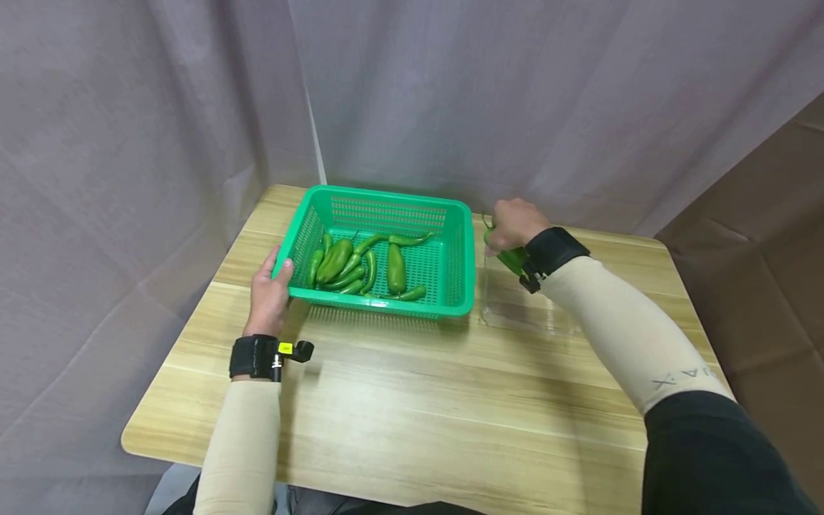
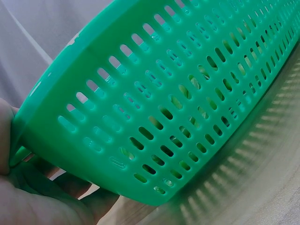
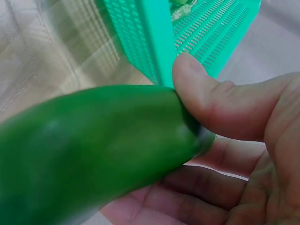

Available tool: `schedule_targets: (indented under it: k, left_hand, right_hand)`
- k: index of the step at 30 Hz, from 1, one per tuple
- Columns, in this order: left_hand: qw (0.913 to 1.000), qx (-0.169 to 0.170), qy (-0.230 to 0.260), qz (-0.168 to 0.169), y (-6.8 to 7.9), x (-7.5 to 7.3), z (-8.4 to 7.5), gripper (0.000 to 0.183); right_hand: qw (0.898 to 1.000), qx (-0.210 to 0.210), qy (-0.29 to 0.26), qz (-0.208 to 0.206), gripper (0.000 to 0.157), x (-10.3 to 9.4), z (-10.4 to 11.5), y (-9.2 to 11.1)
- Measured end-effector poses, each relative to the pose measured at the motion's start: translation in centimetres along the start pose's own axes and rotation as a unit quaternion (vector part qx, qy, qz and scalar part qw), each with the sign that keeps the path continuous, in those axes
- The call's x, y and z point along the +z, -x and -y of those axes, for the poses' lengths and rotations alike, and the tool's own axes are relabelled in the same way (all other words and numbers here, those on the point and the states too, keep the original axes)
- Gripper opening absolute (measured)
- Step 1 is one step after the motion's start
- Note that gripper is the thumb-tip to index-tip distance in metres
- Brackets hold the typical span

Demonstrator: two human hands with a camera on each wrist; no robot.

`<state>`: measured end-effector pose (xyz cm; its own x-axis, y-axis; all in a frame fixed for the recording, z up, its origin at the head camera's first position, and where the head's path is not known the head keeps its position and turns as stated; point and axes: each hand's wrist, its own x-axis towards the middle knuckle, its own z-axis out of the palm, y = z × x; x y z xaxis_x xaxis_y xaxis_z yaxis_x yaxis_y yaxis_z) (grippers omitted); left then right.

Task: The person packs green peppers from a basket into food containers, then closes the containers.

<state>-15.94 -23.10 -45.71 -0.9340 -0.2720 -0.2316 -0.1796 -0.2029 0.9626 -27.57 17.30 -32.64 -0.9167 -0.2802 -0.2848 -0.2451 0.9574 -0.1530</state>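
Observation:
My left hand grips the near left corner of a green plastic basket, thumb over the rim and fingers under it. Inside the basket lie several green peppers, some long and thin, some thicker. To the right, my right hand holds a large green pepper by its stem end, the thumb on one side and the fingers on the other. That pepper hangs over a clear plastic box, which my right forearm partly covers in the head view.
Everything stands on a light wooden table with rounded corners. A grey curtain hangs right behind its back edge, and a brown cloth hangs along the right. The basket's right wall is close beside the clear box.

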Motion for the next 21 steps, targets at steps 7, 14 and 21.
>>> schedule_targets:
  k: [7, 14, 21]
  left_hand:
    - [1.0, -0.003, -0.001, -0.006, -0.1, 0.1, 0.0, 0.059]
    - [1.0, -0.006, -0.005, -0.003, -0.1, -0.1, -0.1, 0.06]
    - [0.9999, -0.006, -0.008, 0.006, 0.0, 0.0, 0.0, 0.06]
  right_hand:
    - [1.0, 0.008, -0.003, -0.003, 0.03, 0.0, -0.7, 0.6]
    - [1.0, 0.011, -0.006, -0.003, 0.031, 0.2, -1.4, 1.1]
    - [1.0, 0.02, -0.019, -0.001, 0.025, 0.4, -2.2, 1.9]
